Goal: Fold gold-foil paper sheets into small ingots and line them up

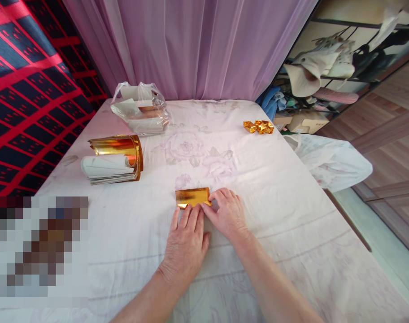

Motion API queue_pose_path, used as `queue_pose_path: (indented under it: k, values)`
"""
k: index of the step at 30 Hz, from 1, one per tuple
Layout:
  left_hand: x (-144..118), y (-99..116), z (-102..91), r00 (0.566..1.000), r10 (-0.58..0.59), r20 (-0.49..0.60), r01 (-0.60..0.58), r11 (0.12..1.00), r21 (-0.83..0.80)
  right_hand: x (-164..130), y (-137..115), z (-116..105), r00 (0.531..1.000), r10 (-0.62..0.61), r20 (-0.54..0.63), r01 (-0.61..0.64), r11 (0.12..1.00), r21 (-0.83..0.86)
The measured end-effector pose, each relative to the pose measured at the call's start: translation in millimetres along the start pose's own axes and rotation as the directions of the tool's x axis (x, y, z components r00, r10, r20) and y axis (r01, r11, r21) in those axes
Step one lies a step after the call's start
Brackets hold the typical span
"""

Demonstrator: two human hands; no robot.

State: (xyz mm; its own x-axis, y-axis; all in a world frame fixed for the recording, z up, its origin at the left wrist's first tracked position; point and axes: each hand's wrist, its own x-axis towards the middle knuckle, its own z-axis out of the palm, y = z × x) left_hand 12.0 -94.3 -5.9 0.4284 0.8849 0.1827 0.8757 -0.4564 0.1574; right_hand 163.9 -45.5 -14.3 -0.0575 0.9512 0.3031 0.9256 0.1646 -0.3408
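Note:
A folded rectangle of gold foil paper (192, 196) lies flat on the white flowered cloth (265, 188) in front of me. My left hand (186, 242) rests palm down just below it, fingertips pressing its near edge. My right hand (226, 213) lies beside it, fingers touching the paper's right near corner. Both hands press the paper rather than lift it.
A curled stack of gold and white sheets (115, 159) sits at the left. A clear plastic bag of papers (140, 112) stands at the back left. Several folded gold pieces (258, 127) lie at the back right. A cluttered shelf (322, 76) stands beyond the bed's right edge.

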Motion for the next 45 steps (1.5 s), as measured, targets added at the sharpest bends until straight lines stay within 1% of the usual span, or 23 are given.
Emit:
queue_pose_path:
  k: [4, 8, 13, 16, 20, 26, 34, 40, 45]
  values:
    - [1, -1, -0.8, 1.000, 0.008, 0.003, -0.008, 1.000, 0.005, 0, 0, 0, 0.999, 0.029, 0.020, -0.029, 0.999, 0.019]
    - [1, -1, -0.9, 1.000, 0.002, -0.003, -0.002, 1.000, -0.001, 1, 7, 1, 0.998, 0.045, 0.051, -0.050, 0.994, 0.094]
    - [1, 0, -0.4, 1.000, -0.005, 0.001, 0.005, 1.000, 0.000, 4, 17, 0, 0.995, 0.009, 0.098, -0.030, 0.977, 0.210]
    - [1, 0, -0.2, 1.000, -0.008, 0.004, 0.008, 1.000, 0.007, 5, 17, -3, 0.991, -0.013, 0.134, -0.020, 0.971, 0.240]
    - [1, 0, 0.3, 1.000, -0.017, -0.002, 0.017, 1.000, 0.015, 4, 10, -7, 0.990, -0.013, 0.138, -0.012, 0.984, 0.179]
    - [1, 0, 0.4, 1.000, -0.011, -0.003, 0.011, 1.000, -0.002, 2, -2, -6, 0.992, 0.055, 0.111, -0.060, 0.997, 0.046]
    - [-1, -5, 2.0, 0.999, 0.009, -0.034, -0.010, 0.999, -0.035, 2, -3, -3, 0.991, 0.073, 0.108, -0.077, 0.997, 0.031]
    - [-6, -16, 2.4, 0.994, 0.098, -0.038, -0.097, 0.995, 0.029, 2, -3, -2, 0.992, 0.076, 0.098, -0.080, 0.996, 0.031]
    - [-13, -27, 1.2, 0.990, 0.128, -0.059, -0.124, 0.990, 0.072, 3, -2, -3, 0.992, 0.074, 0.103, -0.078, 0.996, 0.038]
